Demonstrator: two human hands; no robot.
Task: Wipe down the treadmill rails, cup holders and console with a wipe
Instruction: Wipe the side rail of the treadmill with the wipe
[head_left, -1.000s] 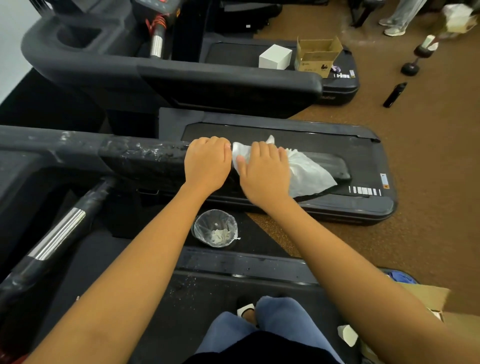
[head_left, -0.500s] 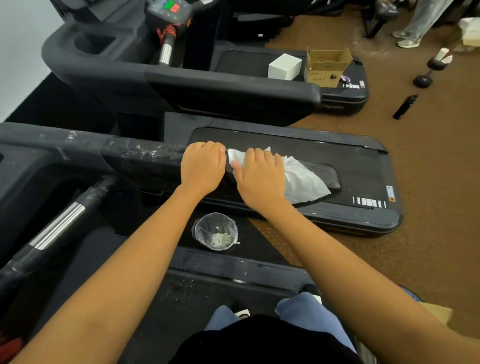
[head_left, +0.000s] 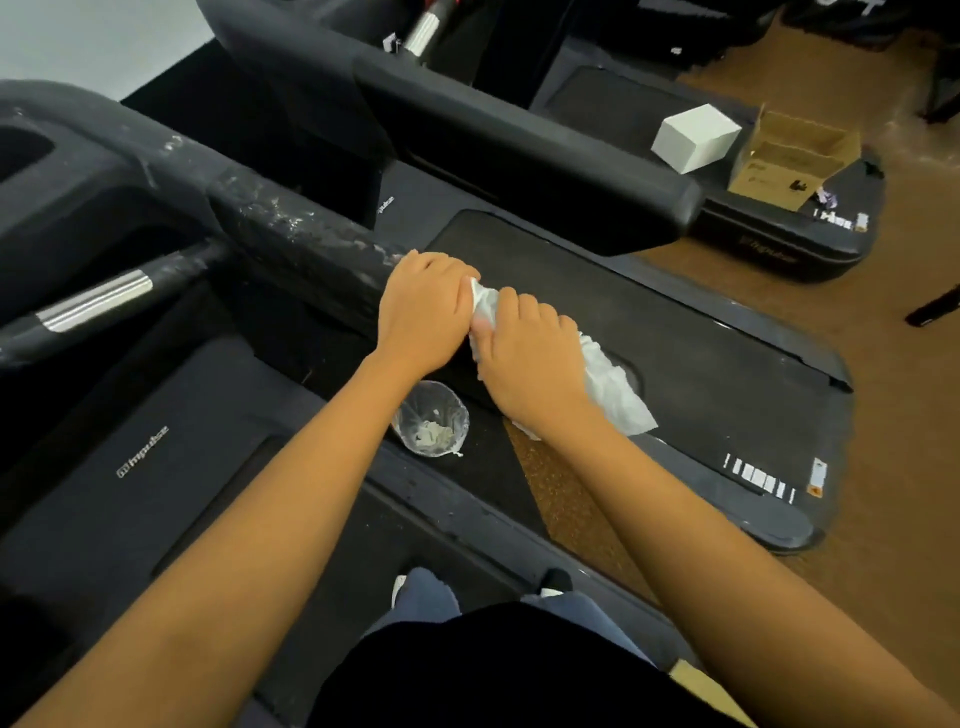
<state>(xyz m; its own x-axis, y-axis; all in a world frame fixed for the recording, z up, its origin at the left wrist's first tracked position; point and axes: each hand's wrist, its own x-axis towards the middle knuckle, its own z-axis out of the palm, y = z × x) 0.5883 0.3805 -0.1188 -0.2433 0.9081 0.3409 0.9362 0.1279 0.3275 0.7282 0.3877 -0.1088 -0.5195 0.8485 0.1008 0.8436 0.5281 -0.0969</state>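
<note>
A black treadmill side rail (head_left: 291, 228), smeared with whitish marks, runs from the upper left towards the middle. A white wipe (head_left: 608, 379) lies draped over the rail's free end. My right hand (head_left: 530, 358) rests on top of the wipe with its fingers curled over it. My left hand (head_left: 421, 306) grips the rail just left of the wipe, its fingertips touching the wipe's bunched edge. A cup holder (head_left: 21, 150) shows at the far left. The console is out of view.
A small bin (head_left: 431, 418) lined with clear plastic stands on the floor below my hands. A neighbouring treadmill's rail (head_left: 519, 156) runs parallel beyond. A white box (head_left: 693, 136) and an open cardboard box (head_left: 789, 156) sit on its deck. My feet stand on the belt.
The wipe has bunched up between my hands as my right hand curled over it. My hands stay close together on the rail. The camera has tilted and swung left.
</note>
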